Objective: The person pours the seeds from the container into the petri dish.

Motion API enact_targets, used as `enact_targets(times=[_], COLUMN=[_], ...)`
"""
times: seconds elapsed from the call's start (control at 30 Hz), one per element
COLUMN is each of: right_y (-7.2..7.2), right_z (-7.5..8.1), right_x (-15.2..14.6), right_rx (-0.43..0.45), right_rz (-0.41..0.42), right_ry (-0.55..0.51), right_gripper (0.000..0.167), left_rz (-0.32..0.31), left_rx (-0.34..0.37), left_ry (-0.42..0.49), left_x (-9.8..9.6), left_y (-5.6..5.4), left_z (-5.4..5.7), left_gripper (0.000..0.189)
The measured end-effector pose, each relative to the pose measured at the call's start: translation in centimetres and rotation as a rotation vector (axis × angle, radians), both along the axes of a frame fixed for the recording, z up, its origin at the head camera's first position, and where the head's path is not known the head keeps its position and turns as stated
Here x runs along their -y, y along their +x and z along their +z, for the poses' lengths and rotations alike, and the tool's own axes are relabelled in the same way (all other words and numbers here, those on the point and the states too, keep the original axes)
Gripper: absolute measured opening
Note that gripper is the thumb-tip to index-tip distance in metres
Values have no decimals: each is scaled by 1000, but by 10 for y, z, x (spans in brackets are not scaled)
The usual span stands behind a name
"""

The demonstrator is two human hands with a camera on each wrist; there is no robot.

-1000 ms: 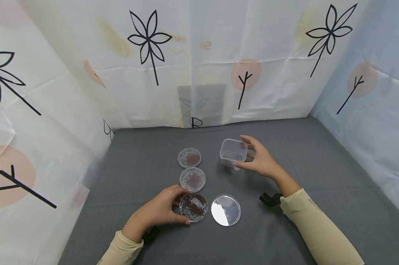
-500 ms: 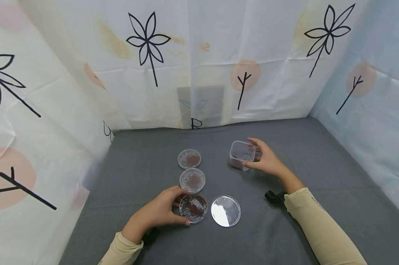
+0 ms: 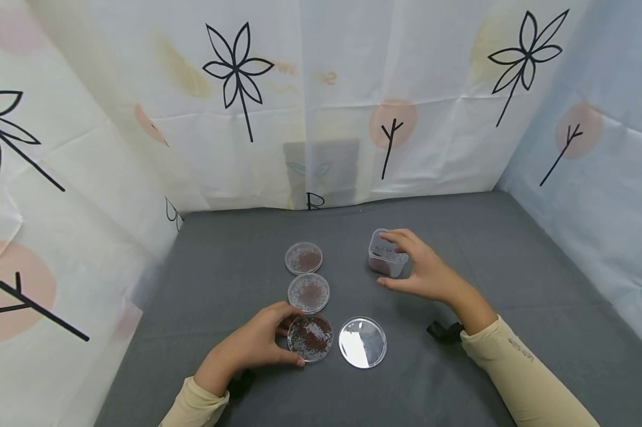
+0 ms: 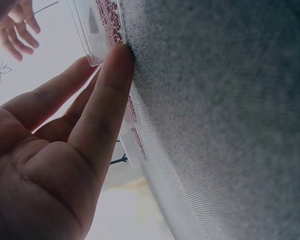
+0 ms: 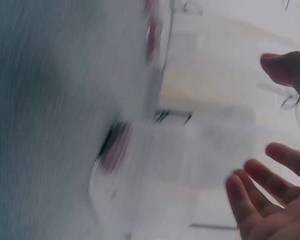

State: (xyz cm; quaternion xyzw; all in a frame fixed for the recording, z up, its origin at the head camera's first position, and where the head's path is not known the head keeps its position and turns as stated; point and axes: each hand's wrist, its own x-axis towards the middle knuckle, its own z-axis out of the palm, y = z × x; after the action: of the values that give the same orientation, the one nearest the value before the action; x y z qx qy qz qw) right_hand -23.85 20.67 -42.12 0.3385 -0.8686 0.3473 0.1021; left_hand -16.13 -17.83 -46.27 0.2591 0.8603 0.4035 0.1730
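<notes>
My left hand [image 3: 262, 339] holds the edge of the nearest petri dish [image 3: 312, 339], thumb on the near side and fingers behind. Reddish-brown grains lie scattered in that dish; in the left wrist view its clear wall [image 4: 85, 30] stands between thumb and fingertips. My right hand [image 3: 430, 270] is spread beside a clear square plastic container [image 3: 383, 252], with reddish-brown contents low inside. In the blurred right wrist view, a gap separates the fingers [image 5: 260, 185] from the container [image 5: 112, 165], which stands on the cloth.
Two more petri dishes with reddish-brown grains, the middle one [image 3: 308, 293] and the far one [image 3: 303, 258], line up behind the held dish. A clear round lid or dish [image 3: 362, 343] lies to its right. Grey cloth [image 3: 219, 255] covers the table; patterned white curtains [image 3: 331, 118] enclose it.
The container has moved right and been set down. My right hand has let go of it and drawn slightly back. My left hand has stayed at the nearest dish.
</notes>
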Motion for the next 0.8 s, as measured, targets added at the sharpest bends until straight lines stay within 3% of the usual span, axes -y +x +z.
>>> enact_targets(times=[0.17,0.3,0.63,0.8], right_y=[19,30,42,44], right_z=[0,-10,-23,-25], right_x=[10,15,17,21], right_rx=[182,280,291,305], right_rz=[163,219,261,241], right_ry=[74,182,372,417], right_gripper=[87,89,96,89], left_rz=[1,1,-7,-6], left_rx=[2,1,-7,-7], left_ry=[-2,1,13,15], left_x=[0,0,1,1], left_y=[0,0,-1,-1], left_z=[1,1,-2,-1], left_gripper=[85,84,84,84])
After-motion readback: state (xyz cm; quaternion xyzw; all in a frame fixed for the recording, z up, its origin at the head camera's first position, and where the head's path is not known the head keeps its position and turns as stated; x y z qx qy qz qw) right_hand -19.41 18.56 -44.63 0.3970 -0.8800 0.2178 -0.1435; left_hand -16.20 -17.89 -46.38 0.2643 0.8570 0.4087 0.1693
